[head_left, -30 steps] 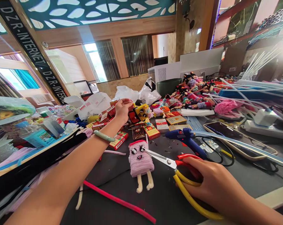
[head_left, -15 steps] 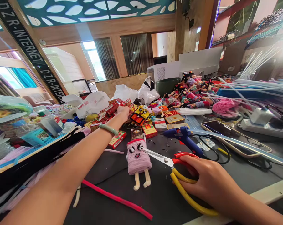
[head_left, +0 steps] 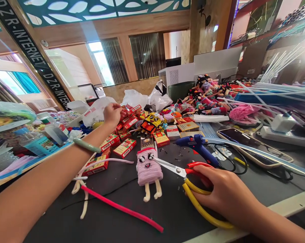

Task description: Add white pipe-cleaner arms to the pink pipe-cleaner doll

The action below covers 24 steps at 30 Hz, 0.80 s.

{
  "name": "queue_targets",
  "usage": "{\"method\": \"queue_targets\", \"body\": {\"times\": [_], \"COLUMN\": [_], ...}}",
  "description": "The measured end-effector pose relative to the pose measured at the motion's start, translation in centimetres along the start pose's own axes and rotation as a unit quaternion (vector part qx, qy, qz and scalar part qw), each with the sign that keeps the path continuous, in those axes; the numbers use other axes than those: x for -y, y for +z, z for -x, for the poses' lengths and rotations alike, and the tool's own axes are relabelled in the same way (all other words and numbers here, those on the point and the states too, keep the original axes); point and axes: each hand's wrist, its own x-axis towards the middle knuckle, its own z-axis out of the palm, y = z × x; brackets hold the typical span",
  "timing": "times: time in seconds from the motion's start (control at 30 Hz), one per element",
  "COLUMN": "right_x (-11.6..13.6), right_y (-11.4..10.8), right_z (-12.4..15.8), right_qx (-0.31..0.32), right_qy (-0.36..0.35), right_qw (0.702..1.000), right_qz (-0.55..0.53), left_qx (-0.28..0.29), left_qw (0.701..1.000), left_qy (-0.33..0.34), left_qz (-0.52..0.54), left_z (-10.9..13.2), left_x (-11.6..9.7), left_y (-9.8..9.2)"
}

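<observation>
My left hand [head_left: 112, 115] is raised over a heap of red-and-yellow cigarette boxes [head_left: 125, 147], its fingers pinched together with nothing visible between them, close to a white plastic bag [head_left: 98, 110]. A jade bangle [head_left: 83, 145] circles that wrist. My right hand [head_left: 225, 192] lies on the yellow and red handles of large scissors [head_left: 169, 168], whose blades reach the pink pipe-cleaner doll [head_left: 149, 170] with googly eyes. A blue hot glue gun [head_left: 197, 147] sits just beyond my right hand. A yellow-and-orange figure [head_left: 151, 123] stands among the boxes.
A long pink pipe cleaner [head_left: 122, 209] and cream doll legs [head_left: 79, 192] lie on the dark table top [head_left: 112, 192]. Farther back are a pile of small dolls [head_left: 208, 96], white rods [head_left: 276, 91], a phone [head_left: 248, 146] and a power strip [head_left: 279, 136].
My left hand has moved left, away from the yellow figure, to beside the white bag. More boxes and the cream legs now show past my forearm. My right hand stays on the scissors.
</observation>
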Motion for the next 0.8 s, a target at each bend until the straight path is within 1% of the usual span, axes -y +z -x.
{"method": "queue_targets", "body": {"times": [0.07, 0.13, 0.23, 0.33, 0.43, 0.53, 0.67, 0.73, 0.8], "right_x": [0.0, 0.0, 0.0, 0.1, 0.2, 0.3, 0.4, 0.5, 0.7], "right_y": [-0.1, -0.2, -0.2, -0.2, -0.4, -0.5, -0.3, -0.3, -0.3], "right_z": [0.1, 0.2, 0.3, 0.3, 0.3, 0.4, 0.7, 0.8, 0.9], "right_qx": [0.002, 0.0, -0.004, -0.009, -0.014, -0.015, -0.019, -0.019, -0.012], "right_qy": [-0.001, -0.003, -0.007, -0.029, -0.089, -0.143, -0.166, -0.176, -0.18], "right_qw": [1.0, 1.0, 1.0, 0.999, 0.996, 0.989, 0.986, 0.984, 0.984], "right_qz": [-0.004, -0.01, -0.017, -0.022, -0.022, -0.019, -0.008, 0.003, 0.009], "left_qx": [-0.037, -0.051, -0.05, -0.031, -0.014, -0.016, -0.042, -0.049, -0.044], "left_qw": [0.998, 0.993, 0.988, 0.986, 0.99, 0.994, 0.996, 0.996, 0.996], "left_qy": [0.058, 0.102, 0.147, 0.166, 0.142, 0.106, 0.071, 0.055, 0.038], "left_qz": [-0.004, -0.005, 0.001, 0.01, 0.011, -0.006, -0.034, -0.049, -0.067], "left_z": [0.8, 2.1, 5.0, 8.1, 10.8, 12.7, 13.7, 13.9, 14.1], "left_x": [-0.9, -1.6, -2.1, -2.1, -1.9, -1.7, -1.4, -1.3, -1.2], "left_y": [-1.6, -3.3, -5.7, -8.2, -10.8, -13.1, -15.4, -16.1, -16.6]}}
